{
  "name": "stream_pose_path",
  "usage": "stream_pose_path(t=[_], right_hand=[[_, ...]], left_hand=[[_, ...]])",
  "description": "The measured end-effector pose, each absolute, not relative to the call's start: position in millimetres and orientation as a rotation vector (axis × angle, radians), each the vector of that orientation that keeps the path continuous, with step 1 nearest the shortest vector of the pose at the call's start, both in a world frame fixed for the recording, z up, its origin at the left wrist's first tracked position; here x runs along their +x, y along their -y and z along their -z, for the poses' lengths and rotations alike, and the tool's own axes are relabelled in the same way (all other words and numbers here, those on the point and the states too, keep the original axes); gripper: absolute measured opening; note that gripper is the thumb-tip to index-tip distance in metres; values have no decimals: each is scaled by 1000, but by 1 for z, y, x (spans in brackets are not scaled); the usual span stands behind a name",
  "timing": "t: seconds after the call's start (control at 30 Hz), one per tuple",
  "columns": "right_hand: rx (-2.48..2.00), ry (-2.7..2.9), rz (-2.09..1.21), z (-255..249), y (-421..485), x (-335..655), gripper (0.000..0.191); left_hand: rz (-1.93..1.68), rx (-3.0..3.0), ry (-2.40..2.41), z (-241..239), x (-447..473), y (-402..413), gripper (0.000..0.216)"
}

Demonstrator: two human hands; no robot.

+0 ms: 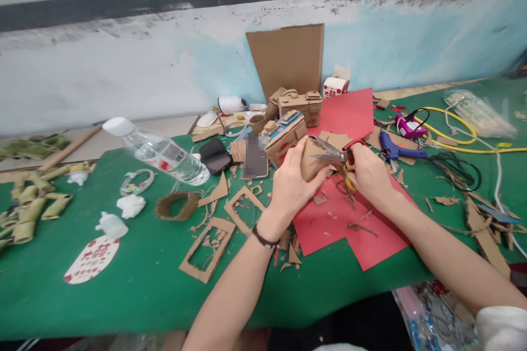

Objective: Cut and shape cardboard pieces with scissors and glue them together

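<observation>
My left hand (290, 178) is closed around a small piece of brown cardboard (312, 163), bent or rounded in shape, and holds it above the red paper (325, 225). In my right hand (366, 173) is a pair of scissors (331, 151) with red and yellow handles. Their blades are apart and lie over the cardboard piece, pointing left. Whether they bite into it, I cannot tell. Just behind my left hand stands a cardboard camera model (286, 134) with blue strips on top. Another cardboard camera model (302, 107) sits farther back.
Left of my hands are a water bottle (164, 153), phones (216, 156), a cardboard ring (177, 205) and cut cardboard frames (209, 249). To the right lie a blue glue gun (397, 148), a purple device (410, 126) and a yellow cable (473, 137). Cardboard scraps litter the green tabletop (156, 301).
</observation>
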State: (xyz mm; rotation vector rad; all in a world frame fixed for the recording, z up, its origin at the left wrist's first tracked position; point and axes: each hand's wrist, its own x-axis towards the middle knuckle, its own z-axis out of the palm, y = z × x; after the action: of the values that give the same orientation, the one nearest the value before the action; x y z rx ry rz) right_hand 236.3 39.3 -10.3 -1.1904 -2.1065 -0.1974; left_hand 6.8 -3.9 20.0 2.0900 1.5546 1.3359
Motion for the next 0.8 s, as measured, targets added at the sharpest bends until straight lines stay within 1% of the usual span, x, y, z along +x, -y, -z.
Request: stream_pose_path(t=[0.17,0.4,0.47,0.6,0.73,0.8], right_hand=[[-1160,2089,211,7,-37,230,22],[-1284,2133,180,12,-38,237,11],[-1255,2137,191,11,-38,235,12],[-1180,2134,206,8,-37,232,21],[-1241,2153,176,8,-37,236,17],[-1262,2157,176,7,-38,237,18]], left_hand=[[-1313,2171,-1586,-23,5,6,79],[-1240,2227,-1668,-19,6,5,81],[-1230,2240,-1673,-19,6,4,81],[-1214,2294,-1660,-19,4,4,82],[-1212,2335,-1697,-17,2,2,83],[-1210,2352,-1717,-17,1,2,82]])
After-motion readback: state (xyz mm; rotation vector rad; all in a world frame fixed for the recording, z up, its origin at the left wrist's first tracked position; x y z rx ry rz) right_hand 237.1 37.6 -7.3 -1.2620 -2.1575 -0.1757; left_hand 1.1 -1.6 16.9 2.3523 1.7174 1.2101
